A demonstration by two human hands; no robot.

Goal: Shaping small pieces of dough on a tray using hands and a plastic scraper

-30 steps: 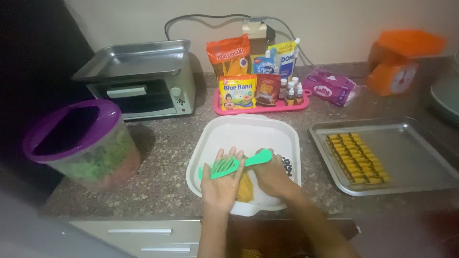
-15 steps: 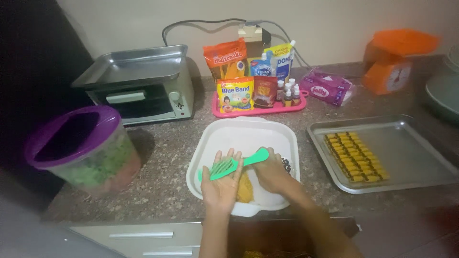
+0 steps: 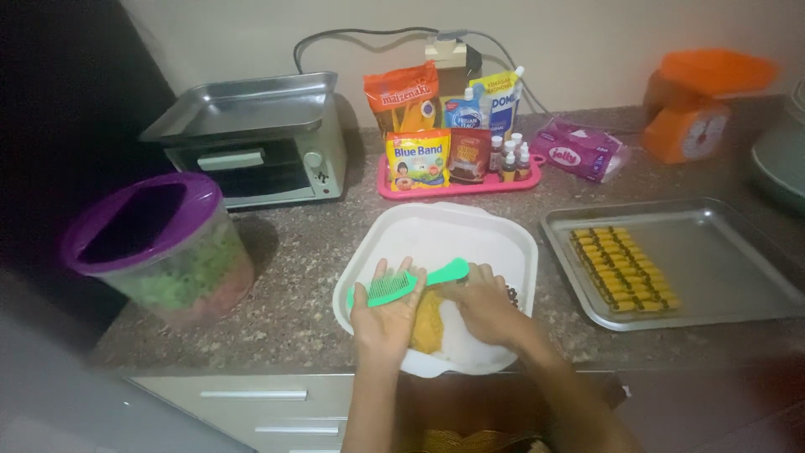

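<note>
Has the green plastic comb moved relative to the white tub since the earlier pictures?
No. The green plastic comb still lies across the left hand over the white square tub.
</note>
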